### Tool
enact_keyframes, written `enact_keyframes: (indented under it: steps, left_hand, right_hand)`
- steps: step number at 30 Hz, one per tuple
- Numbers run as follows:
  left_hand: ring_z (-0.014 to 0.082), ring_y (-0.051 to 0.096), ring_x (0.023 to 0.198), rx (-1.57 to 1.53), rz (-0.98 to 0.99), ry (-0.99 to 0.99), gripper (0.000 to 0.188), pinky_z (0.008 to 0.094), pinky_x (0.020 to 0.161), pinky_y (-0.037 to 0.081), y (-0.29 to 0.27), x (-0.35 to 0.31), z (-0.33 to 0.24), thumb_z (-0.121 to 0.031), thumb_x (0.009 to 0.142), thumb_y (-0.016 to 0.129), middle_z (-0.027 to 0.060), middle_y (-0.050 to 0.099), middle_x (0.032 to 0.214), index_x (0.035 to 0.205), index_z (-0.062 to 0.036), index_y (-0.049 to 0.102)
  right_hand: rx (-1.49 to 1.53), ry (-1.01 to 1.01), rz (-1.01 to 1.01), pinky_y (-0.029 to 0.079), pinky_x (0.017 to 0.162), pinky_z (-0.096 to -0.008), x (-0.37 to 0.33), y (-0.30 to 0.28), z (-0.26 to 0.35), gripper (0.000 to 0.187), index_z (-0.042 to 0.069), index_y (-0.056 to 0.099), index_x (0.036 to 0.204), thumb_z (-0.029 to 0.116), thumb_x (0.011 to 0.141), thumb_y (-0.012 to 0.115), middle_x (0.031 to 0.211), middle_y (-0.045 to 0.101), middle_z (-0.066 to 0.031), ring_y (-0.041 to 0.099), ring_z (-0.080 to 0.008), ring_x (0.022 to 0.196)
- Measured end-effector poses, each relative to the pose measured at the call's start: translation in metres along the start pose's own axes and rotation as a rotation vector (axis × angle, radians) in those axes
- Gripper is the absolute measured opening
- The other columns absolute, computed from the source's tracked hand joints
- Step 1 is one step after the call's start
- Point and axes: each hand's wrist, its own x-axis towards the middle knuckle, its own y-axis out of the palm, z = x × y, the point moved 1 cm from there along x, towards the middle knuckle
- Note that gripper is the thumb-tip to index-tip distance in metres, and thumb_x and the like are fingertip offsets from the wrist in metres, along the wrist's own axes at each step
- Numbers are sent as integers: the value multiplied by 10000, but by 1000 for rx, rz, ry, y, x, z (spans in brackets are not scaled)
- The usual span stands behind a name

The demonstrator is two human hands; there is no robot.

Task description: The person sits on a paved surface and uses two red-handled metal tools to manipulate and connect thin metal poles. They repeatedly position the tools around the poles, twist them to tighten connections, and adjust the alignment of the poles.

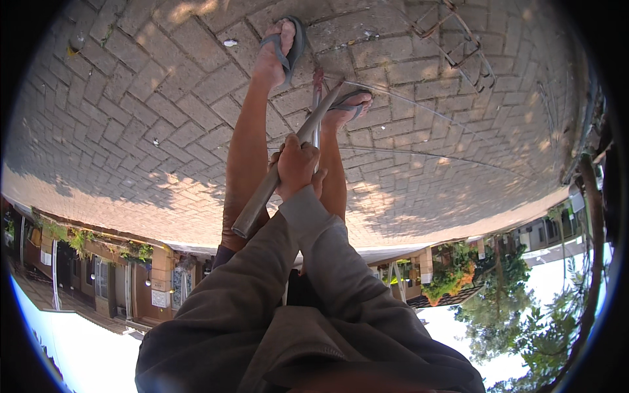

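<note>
My right hand [296,164] is closed around a long grey metal pipe [259,203]. The pipe slants from beside my left knee up to my right foot, its open end nearest my left leg. My forearms meet at the wrists, and my left hand [320,179] is mostly hidden behind the right one; only curled fingers show, and what they grip is covered. A thin shiny rod [317,128] with a reddish far end runs next to the pipe, between my feet. Its near part disappears behind my hands.
My sandalled feet [295,49] stand apart on brick paving [190,118]. A rusty bent metal frame [465,49] lies at the far right. Thin straight lines, possibly rods [419,108], stretch across the paving to the right. Houses [108,281] and trees [498,301] appear upside down along the lower rim.
</note>
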Motion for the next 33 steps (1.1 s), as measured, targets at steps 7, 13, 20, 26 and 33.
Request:
enact_keyframes:
  steps: [7, 13, 20, 26, 33]
  left_hand:
    - [270, 668, 866, 9, -9, 24, 349, 440, 775, 516, 6, 9, 4, -215, 809, 768, 124, 696, 936, 1079, -13, 680]
    - [257, 656, 866, 44, -28, 92, 362, 427, 772, 514, 4, 23, 1, -166, 798, 766, 114, 682, 944, 1114, -14, 676]
    - [243, 642, 865, 121, -64, 228, 391, 411, 769, 512, 2, 60, 1, -109, 786, 765, 102, 667, 954, 1154, -16, 672]
    - [230, 630, 865, 204, -107, 400, 426, 398, 767, 510, 13, 119, 2, -60, 776, 763, 92, 653, 962, 1189, -18, 668]
    - [220, 621, 853, 103, -145, 485, 472, 389, 757, 508, 26, 137, 17, 16, 765, 742, 92, 647, 966, 1229, -14, 660]
  right_hand:
    - [-573, -59, -151, 538, 560, -440, 6, -7, 6, 530, 30, 547, 1126, 537, 1037, 422, 870, 637, -131, 657, -270, 687]
    - [335, -42, 234, 562, 757, -499, 2, -25, 1, 540, 2, 577, 1194, 507, 1005, 554, 992, 691, -237, 704, -366, 882]
    - [-1661, -479, -12, 455, 943, -586, 20, 6, 36, 466, -27, 668, 933, 434, 959, 607, 898, 695, -236, 699, -413, 895]
    - [-1238, -389, -67, 418, 1034, -544, 0, 33, 64, 492, -1, 663, 801, 467, 943, 607, 637, 702, -138, 733, -297, 721]
    - [-1221, -550, 22, 599, 768, -543, 13, 13, 45, 493, -108, 664, 846, 379, 921, 692, 804, 708, -335, 735, -504, 791]
